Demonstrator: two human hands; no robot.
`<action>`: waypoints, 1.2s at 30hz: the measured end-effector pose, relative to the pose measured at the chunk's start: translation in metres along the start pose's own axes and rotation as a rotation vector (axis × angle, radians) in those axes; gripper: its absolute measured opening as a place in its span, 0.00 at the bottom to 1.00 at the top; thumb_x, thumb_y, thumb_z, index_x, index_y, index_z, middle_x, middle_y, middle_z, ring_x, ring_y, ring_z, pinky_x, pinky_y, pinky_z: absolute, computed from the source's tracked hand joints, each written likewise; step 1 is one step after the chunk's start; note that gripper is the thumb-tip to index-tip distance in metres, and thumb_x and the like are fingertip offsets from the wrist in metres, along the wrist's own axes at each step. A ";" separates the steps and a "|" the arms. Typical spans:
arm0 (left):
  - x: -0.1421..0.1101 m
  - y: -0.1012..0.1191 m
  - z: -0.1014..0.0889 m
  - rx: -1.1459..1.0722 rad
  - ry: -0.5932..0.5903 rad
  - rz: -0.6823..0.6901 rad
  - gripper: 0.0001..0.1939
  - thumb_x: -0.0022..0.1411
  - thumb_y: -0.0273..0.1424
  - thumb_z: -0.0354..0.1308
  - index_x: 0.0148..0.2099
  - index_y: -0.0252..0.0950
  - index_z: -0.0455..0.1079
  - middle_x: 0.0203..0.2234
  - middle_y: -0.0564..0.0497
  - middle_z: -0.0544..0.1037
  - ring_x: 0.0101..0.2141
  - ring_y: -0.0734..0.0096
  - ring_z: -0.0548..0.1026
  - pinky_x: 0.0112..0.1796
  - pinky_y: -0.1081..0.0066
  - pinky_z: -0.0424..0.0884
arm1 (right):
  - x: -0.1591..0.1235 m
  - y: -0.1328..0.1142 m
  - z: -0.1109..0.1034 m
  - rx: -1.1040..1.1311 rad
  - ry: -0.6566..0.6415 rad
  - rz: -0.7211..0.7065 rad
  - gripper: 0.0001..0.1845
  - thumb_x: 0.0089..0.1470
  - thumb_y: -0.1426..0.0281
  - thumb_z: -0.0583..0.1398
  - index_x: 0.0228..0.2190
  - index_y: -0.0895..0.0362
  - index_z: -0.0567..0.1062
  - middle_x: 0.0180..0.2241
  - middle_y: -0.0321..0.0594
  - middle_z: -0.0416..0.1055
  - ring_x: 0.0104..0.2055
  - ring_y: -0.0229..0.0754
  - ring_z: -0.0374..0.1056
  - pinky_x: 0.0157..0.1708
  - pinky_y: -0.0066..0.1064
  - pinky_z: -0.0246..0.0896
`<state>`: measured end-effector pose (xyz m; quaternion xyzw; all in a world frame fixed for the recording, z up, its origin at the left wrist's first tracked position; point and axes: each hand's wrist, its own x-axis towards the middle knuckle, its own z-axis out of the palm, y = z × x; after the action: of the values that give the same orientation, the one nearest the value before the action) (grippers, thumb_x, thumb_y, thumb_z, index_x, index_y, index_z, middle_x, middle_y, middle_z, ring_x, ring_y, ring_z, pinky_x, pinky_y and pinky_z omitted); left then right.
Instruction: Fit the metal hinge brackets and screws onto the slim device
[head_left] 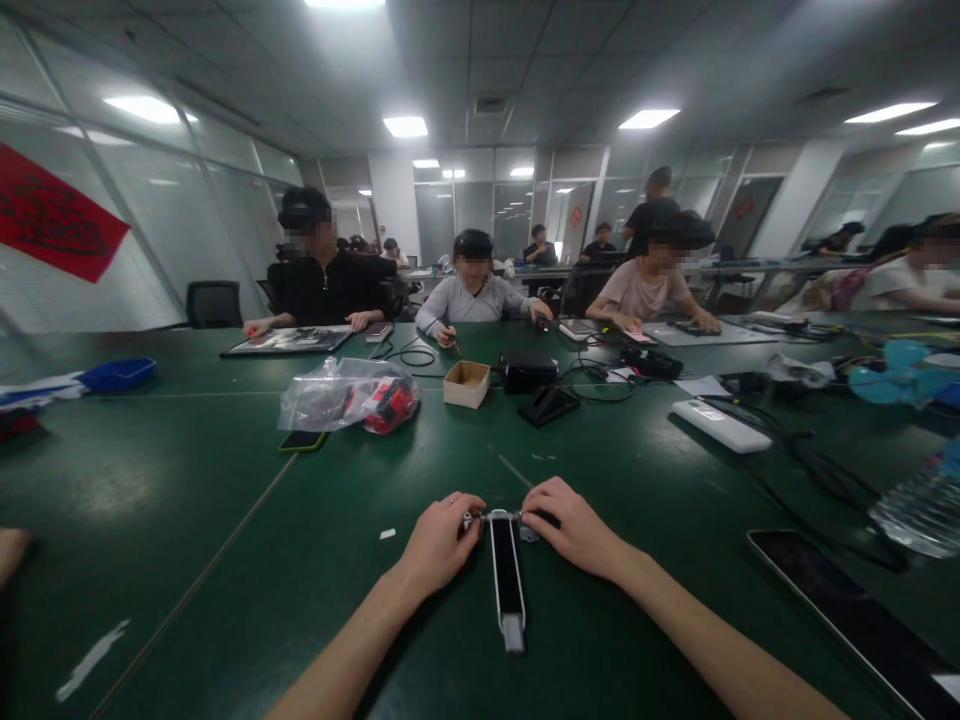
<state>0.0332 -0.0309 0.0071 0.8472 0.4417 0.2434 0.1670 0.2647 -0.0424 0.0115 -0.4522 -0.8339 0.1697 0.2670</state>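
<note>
A long, narrow white-framed piece with a black top [508,570], like a small toy scooter deck, lies on the green table, its grey block [514,633] towards me. A thin crossbar runs across its far end. My left hand [441,540] is closed in a pinch at the crossbar's left end, where a small white part shows by the fingertips. At the right end the fingers of my right hand [571,525] are also pinched, with a small grey part [529,534] just below them. My fingers partly hide both ends.
Across the green table [360,640] lie a plastic bag with red contents [352,395], a phone [302,440], an open box [466,384], a black stand [547,405], a white power bank [720,426], a tablet [847,610] and a bottle [919,510]. Several people sit opposite.
</note>
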 end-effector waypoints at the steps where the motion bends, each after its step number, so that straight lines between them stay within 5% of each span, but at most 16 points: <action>1: 0.000 0.000 0.000 0.001 -0.002 -0.002 0.10 0.60 0.27 0.49 0.43 0.38 0.68 0.36 0.50 0.74 0.34 0.69 0.71 0.35 0.70 0.66 | 0.000 0.000 0.000 0.004 0.000 0.003 0.11 0.59 0.65 0.53 0.35 0.54 0.73 0.37 0.41 0.70 0.42 0.43 0.62 0.43 0.38 0.60; 15: 0.001 0.003 -0.002 -0.017 0.000 -0.006 0.10 0.61 0.27 0.49 0.42 0.37 0.68 0.37 0.49 0.74 0.36 0.68 0.71 0.37 0.69 0.67 | -0.001 0.000 -0.001 0.025 -0.008 0.005 0.12 0.60 0.69 0.50 0.35 0.56 0.73 0.39 0.41 0.68 0.43 0.42 0.61 0.44 0.38 0.60; 22: 0.001 -0.001 0.001 -0.009 0.001 0.002 0.10 0.60 0.27 0.49 0.43 0.37 0.68 0.37 0.49 0.74 0.36 0.68 0.71 0.38 0.69 0.66 | -0.002 -0.001 -0.002 0.019 0.059 0.060 0.13 0.51 0.79 0.52 0.38 0.57 0.70 0.41 0.41 0.67 0.45 0.42 0.61 0.48 0.38 0.58; 36: 0.001 0.001 0.000 -0.014 -0.006 -0.011 0.10 0.61 0.28 0.48 0.43 0.38 0.68 0.38 0.49 0.74 0.36 0.68 0.71 0.38 0.68 0.67 | -0.002 0.000 -0.002 -0.004 0.033 0.028 0.13 0.51 0.79 0.51 0.34 0.55 0.73 0.42 0.41 0.67 0.46 0.43 0.60 0.47 0.41 0.59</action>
<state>0.0342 -0.0305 0.0074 0.8444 0.4441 0.2428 0.1754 0.2669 -0.0439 0.0129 -0.4672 -0.8233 0.1644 0.2773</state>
